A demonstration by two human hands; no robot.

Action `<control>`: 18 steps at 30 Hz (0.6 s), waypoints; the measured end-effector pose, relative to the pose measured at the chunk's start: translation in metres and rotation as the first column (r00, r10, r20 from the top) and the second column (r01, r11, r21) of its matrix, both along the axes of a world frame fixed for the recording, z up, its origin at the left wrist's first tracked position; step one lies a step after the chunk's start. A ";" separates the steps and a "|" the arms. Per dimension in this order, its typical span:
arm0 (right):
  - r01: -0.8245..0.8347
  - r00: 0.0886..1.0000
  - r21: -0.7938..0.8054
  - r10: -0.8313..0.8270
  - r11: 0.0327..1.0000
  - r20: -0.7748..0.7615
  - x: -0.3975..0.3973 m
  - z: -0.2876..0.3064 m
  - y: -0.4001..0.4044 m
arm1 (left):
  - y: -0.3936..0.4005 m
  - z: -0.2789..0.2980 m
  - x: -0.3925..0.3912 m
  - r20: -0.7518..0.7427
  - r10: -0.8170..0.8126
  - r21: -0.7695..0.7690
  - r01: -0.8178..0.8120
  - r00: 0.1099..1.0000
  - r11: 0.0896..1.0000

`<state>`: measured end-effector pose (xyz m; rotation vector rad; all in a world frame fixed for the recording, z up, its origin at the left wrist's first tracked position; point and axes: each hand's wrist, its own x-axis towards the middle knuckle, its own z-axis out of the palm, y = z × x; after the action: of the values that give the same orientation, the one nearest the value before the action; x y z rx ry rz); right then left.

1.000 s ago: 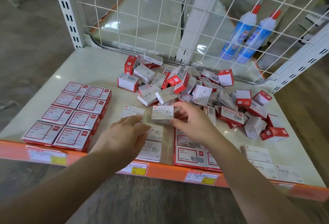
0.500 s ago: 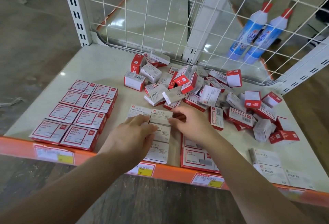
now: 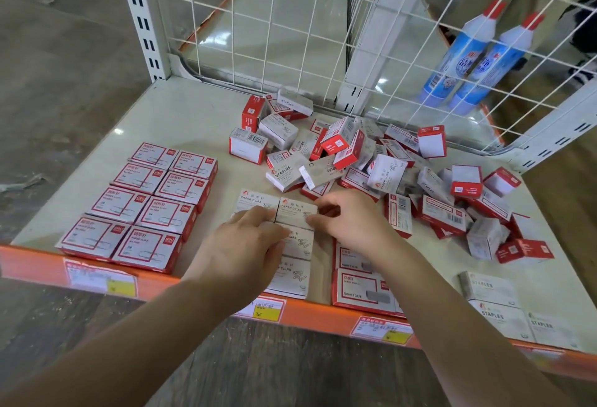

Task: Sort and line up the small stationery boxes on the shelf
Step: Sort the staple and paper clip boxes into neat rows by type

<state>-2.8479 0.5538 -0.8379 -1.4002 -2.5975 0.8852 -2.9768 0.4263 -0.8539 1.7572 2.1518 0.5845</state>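
Observation:
A white paper clips box point(image 3: 294, 211) lies flat at the back of a column of white paper clips boxes point(image 3: 295, 272) near the shelf's front edge. My right hand point(image 3: 350, 224) pinches its right edge with thumb and fingertips. My left hand point(image 3: 250, 246) rests flat on the white boxes to its left, fingers spread, and hides some of them. Another white paper clips box point(image 3: 256, 199) sits beside it. Red paper clip boxes point(image 3: 145, 203) stand in two neat columns at the left. A jumbled pile of red and white boxes point(image 3: 371, 161) lies behind my hands.
Red staples boxes point(image 3: 358, 288) are lined up under my right wrist, and white staples boxes point(image 3: 491, 290) sit at the front right. The shelf point(image 3: 193, 115) has an orange front edge point(image 3: 310, 311) with price tags. A wire mesh point(image 3: 290, 34) closes the back, with two glue bottles point(image 3: 465, 51) behind it.
My right hand brought the white paper clips box down from above the shelf and it now lies in line with the other white boxes. My left hand stayed on them.

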 end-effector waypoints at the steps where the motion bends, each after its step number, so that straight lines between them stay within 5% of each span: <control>1: -0.002 1.000 0.004 0.002 1.000 0.003 0.000 0.000 0.000 | 0.001 0.000 0.000 0.004 0.002 0.001 -0.002 1.000 1.000; 18: 0.227 0.957 0.151 -0.192 0.962 -0.216 0.018 0.001 0.010 | 0.017 0.007 0.007 -0.079 -0.051 -0.049 0.047 0.996 0.998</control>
<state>-2.8300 0.5641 -0.8373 -1.4265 -2.2668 0.7084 -2.9699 0.4433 -0.8465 1.8317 2.1501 0.4550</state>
